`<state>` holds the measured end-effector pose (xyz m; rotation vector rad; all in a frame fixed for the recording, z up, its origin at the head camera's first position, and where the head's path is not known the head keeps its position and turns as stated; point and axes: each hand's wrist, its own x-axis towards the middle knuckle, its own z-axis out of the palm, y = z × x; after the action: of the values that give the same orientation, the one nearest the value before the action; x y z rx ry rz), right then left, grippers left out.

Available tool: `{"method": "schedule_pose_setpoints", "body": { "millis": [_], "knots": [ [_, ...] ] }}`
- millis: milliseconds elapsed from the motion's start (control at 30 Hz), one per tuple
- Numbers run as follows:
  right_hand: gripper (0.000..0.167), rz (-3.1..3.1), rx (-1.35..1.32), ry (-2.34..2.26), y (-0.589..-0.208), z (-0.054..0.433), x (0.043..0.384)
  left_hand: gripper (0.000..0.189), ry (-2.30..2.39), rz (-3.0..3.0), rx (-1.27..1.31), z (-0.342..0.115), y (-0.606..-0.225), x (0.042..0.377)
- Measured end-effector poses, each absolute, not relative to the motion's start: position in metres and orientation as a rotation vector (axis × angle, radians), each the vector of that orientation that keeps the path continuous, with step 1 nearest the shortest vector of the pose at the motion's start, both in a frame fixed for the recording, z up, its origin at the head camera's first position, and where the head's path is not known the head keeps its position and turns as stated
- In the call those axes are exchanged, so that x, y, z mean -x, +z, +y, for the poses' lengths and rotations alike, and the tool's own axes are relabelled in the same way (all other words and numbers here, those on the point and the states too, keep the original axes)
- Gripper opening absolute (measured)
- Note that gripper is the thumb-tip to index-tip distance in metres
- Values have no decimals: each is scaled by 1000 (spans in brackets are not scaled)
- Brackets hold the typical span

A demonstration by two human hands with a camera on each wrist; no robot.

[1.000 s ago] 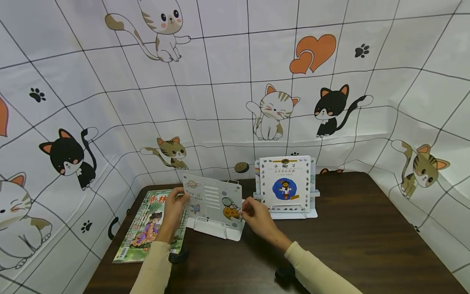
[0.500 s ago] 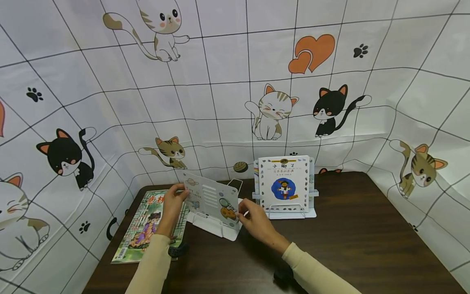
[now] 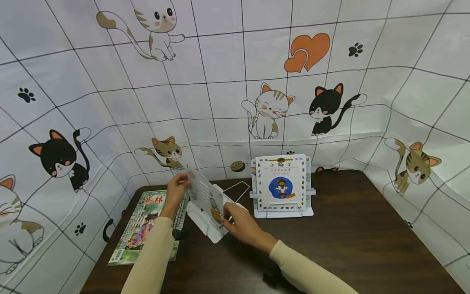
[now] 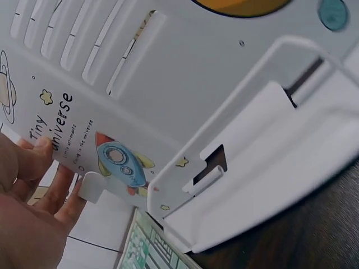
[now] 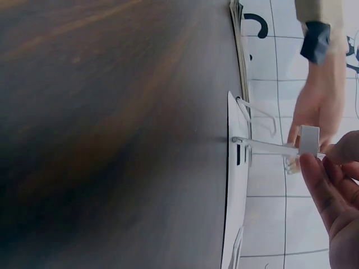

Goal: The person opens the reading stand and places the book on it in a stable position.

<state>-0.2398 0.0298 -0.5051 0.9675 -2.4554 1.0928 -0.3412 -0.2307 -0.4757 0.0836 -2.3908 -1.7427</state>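
Note:
A light grey metal book stand (image 3: 205, 196) with printed planets and a rocket stands on the table, angled so its printed face points toward the left. At its far left edge my left hand (image 3: 177, 194) pinches the panel, thumb on the front beside the words "Tiny universe" (image 4: 53, 120) and fingers behind. My right hand (image 3: 242, 222) pinches the near right edge, by a small side tab (image 5: 309, 140). The white base (image 3: 207, 224) has a wire page holder (image 4: 224, 106) in front. A wire leg (image 3: 236, 188) juts out behind the panel.
Left of the stand lies a colourful magazine (image 3: 141, 228), partly behind my left forearm. A second white stand (image 3: 284, 213) holding a children's book (image 3: 281, 171) is at the back right. A cat-print sheet (image 3: 227, 98) hangs around the dark wooden table (image 3: 341, 228).
Between my hands the book stand has turned, its right end swinging toward me and to the left. My right hand moved left with it, and more of the rear wire leg shows.

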Motion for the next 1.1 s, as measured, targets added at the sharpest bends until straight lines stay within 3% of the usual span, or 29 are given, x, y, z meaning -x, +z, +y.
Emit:
{"method": "schedule_pose_setpoints", "body": {
  "millis": [600,900,1100],
  "knots": [
    [18,-2452,-1115,1029,-509,0,238,46,-1563,-2493,39,-215,-470,349],
    [16,-2453,-1107,1097,-507,0,236,42,-1477,-2395,135,-193,-459,284],
    [17,-2441,-1110,1100,-510,2,236,61,-1561,-2422,326,-182,-455,240]
  ]
}}
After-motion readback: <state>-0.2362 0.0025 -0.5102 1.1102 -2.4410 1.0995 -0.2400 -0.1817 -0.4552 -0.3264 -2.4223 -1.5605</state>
